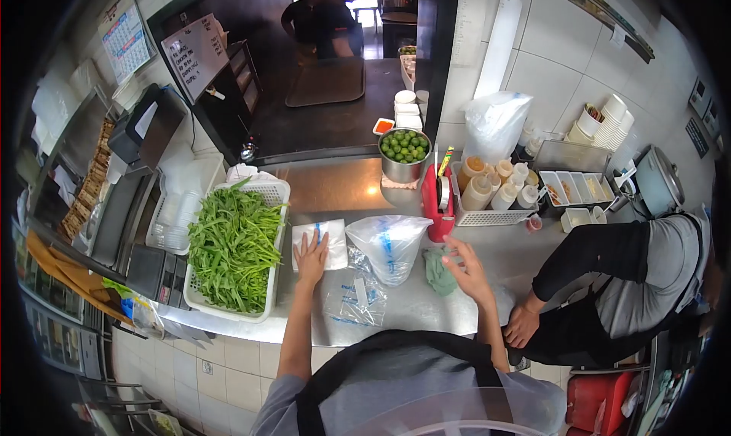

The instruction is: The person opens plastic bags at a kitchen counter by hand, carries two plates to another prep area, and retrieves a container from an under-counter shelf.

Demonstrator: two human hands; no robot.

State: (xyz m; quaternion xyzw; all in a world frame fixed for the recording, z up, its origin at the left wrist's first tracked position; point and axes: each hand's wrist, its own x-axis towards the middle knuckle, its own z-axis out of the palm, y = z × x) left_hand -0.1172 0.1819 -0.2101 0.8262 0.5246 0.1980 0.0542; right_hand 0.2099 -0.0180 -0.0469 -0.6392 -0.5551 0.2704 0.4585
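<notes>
Resting spread on already folded white packaging, left of the untouched plastic bag, is the left hand; right of the bag, the empty right hand hovers, fingers parted.

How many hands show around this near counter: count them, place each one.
3: the left hand lies on a white stack; the right hand is raised beside a green cloth; a co-worker's hand is farther right. Their other hand may be hidden.

The left hand partly hides the white pile beneath.
</notes>
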